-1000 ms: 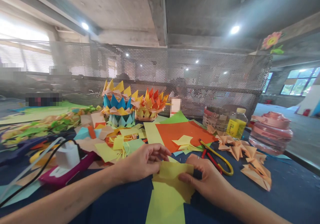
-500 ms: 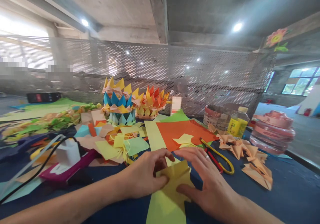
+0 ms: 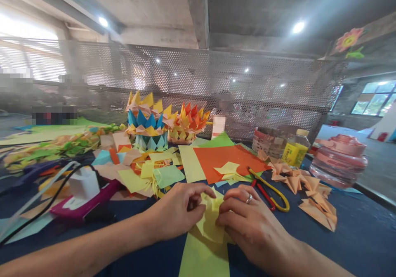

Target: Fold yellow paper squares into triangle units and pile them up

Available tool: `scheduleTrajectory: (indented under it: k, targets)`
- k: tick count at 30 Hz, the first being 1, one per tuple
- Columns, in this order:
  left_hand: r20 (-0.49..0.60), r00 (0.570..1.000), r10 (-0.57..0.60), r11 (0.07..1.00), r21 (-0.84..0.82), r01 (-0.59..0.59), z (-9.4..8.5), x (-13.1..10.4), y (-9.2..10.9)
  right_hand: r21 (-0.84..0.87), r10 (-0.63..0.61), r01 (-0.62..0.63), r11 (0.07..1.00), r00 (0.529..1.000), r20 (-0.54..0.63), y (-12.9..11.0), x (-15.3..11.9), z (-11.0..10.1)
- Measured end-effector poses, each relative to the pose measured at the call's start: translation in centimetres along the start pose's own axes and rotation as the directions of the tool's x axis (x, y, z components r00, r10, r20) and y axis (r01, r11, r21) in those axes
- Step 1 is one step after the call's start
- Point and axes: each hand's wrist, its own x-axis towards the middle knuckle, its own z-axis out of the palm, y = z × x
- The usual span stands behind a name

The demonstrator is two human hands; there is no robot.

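1. On the dark blue table (image 3: 133, 260), the pink jug (image 3: 338, 161) is see-through below; its contents are unclear.
2. The basket's (image 3: 268, 143) inside is hidden.
3. The yellow-labelled bottle (image 3: 295, 151) is capped; fill unclear.
4. Left hand (image 3: 177, 213): thumb and forefinger pinch the folded paper's left edge. Right hand (image 3: 252, 223): fingers bent together against its right side; thumb hidden, grip unclear.
5. The yellow folded paper (image 3: 210, 223), between the hands above a yellow-green strip (image 3: 204, 260), looks light, crisp, easily creased; best held by its edges.

Workshop-like space: bare concrete ceiling beams (image 3: 195, 13), perforated metal screen (image 3: 176, 72), table (image 3: 139, 252) strewn with coloured paper (image 3: 229, 161).
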Motion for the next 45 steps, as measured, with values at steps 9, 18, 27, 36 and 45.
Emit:
scheduleTrajectory:
  k: [9, 18, 27, 36, 45]
  targets:
    - [0.108, 0.994, -0.007, 0.996, 0.094, -0.003, -0.9, -1.3, 0.9, 0.057, -0.034, 0.025, 0.998, 0.986, 0.162, -0.2, 0.1, -0.6]
    - [0.072, 0.96, 0.27, 0.9, 0.335, -0.278, -1.2, -3.7, 0.2, 0.161, 0.024, -0.058, 0.985, 0.978, 0.208, -0.4, 0.8, -0.4]
    - [0.048, 0.904, 0.425, 0.808, 0.429, -0.403, -0.5, -4.3, -1.7, 0.449, 0.124, -0.185, 0.874, 0.979, 0.163, 0.0, 0.8, 0.9]
    - [0.002, 0.843, 0.538, 0.776, 0.389, -0.496, -0.4, -4.3, -2.0, 0.349, 0.393, -0.47, 0.811, 0.879, 0.269, -0.6, 0.8, 1.8]
    - [-0.104, 0.878, 0.468, 0.832, 0.388, -0.397, -0.3, -4.9, -1.1, 0.307, 0.449, -0.51, 0.803, 0.858, 0.25, -1.1, 1.1, 2.1]
